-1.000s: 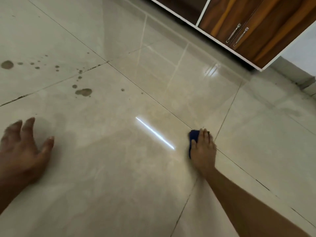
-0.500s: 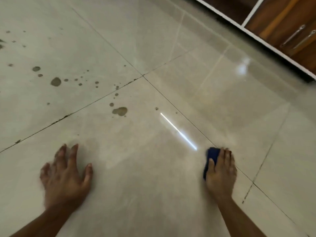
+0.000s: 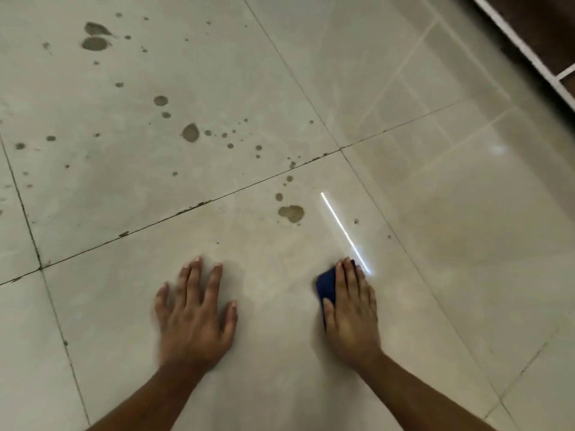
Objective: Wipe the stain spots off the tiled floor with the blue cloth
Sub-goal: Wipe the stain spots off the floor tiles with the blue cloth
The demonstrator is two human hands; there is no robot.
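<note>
Both hands lay flat on the tiled floor (image 3: 466, 244): left hand (image 3: 194, 318) fingers spread, right hand (image 3: 353, 315) fingers together pressing the blue cloth (image 3: 326, 286), stain spots (image 3: 291, 213) just ahead.

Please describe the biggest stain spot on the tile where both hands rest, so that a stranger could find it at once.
Start at the right hand pressing the blue cloth. Look ahead of it, just left of the bright light streak. There lies the stain spot, a two-lobed brown blotch, far larger than the specks around it.
</note>
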